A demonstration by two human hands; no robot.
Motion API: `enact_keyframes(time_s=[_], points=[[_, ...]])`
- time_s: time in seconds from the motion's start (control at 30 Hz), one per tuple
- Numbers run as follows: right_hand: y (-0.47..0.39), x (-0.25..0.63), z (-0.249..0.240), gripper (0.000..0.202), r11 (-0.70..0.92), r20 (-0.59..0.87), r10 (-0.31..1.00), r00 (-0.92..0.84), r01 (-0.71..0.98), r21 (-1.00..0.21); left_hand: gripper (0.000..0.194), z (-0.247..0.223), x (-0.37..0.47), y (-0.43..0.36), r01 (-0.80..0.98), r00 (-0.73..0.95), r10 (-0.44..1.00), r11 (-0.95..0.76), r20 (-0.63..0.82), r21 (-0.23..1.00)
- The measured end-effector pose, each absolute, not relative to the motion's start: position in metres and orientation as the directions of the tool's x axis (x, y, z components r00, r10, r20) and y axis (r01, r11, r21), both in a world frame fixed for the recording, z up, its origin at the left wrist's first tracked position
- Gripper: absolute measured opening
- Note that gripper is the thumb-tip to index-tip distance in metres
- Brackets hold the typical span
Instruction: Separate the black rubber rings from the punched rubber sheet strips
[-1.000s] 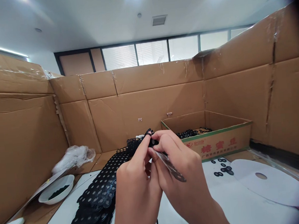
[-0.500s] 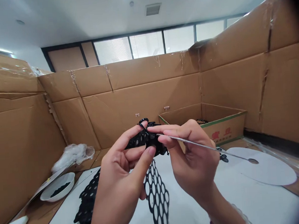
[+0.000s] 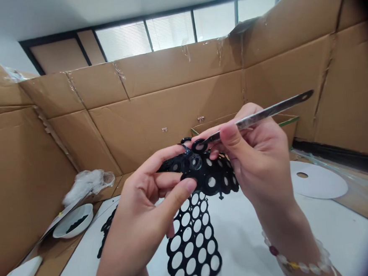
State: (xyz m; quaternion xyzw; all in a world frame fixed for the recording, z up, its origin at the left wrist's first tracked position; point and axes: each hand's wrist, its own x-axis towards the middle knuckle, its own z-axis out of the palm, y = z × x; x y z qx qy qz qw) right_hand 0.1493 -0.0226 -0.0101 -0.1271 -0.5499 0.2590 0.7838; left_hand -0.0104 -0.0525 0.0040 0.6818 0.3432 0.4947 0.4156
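Observation:
Between my hands hangs a black sheet of joined rings [image 3: 189, 249], its lower end dangling over the white tabletop. My left hand [image 3: 150, 203] pinches the sheet's upper folded part between thumb and fingers, the index finger stretched along its top edge by a black ring [image 3: 199, 145]. My right hand [image 3: 251, 150] grips a thin flat metal strip [image 3: 276, 109] with a hole near its far end. The strip's near end points at the black ring; whether it goes through the ring I cannot tell. My right fingertips are close against the sheet.
A white bowl [image 3: 73, 221] with small black pieces stands at the left, near crumpled clear plastic [image 3: 88, 184]. A white disc with a hole [image 3: 319, 180] lies at the right. Cardboard walls [image 3: 169, 101] surround the white table [image 3: 251, 251], with an open carton [image 3: 288, 124] behind my right hand.
My right hand has turned and risen, so the metal strip now slants up to the right instead of down. The sheet's folded part is more spread open. The view has tilted down.

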Motion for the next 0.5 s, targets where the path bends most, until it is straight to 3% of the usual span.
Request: enact_keyframes(time_s=[0.1,0.33,0.5], points=[[-0.021,0.147,-0.010,0.027,0.833,0.799,0.552,0.238,-0.198,-0.517,0.035,0.003,-0.015,-0.047,0.026,0.248,0.874,-0.438,0.418,0.899],[-0.020,0.142,-0.010,0.018,0.879,0.834,0.476,0.281,-0.178,-0.442,0.034,0.002,-0.015,-0.032,0.052,-0.024,0.835,-0.548,0.549,0.835],[-0.016,0.134,-0.014,0.019,0.868,0.844,0.494,0.210,-0.175,-0.465,0.047,-0.004,-0.016,-0.023,0.304,-0.025,0.790,-0.577,0.612,0.758]])
